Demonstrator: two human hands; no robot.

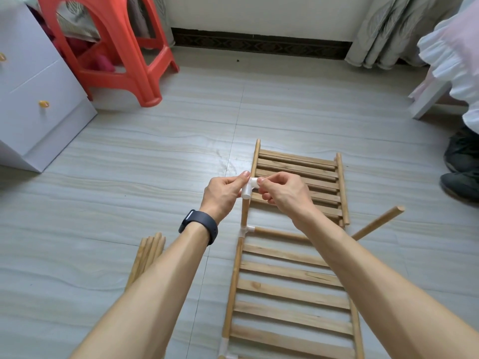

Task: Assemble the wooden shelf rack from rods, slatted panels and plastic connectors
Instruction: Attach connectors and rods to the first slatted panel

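Observation:
A white plastic connector [248,188] sits on top of a short upright wooden rod [244,212]. My left hand [224,194] pinches the connector from the left, and my right hand [282,194] pinches it from the right. The rod rises from another white connector [245,230] at the corner of a slatted panel [290,294] lying on the floor near me. A horizontal rod [281,233] runs right from that lower connector under my right forearm. A second slatted panel [300,182] lies flat behind my hands.
A bundle of loose rods [147,252] lies on the tile floor at left, one loose rod [378,222] at right. A red plastic stool [111,47] and a white drawer cabinet [33,86] stand at back left. Dark shoes [461,174] and a white bed frill are at right.

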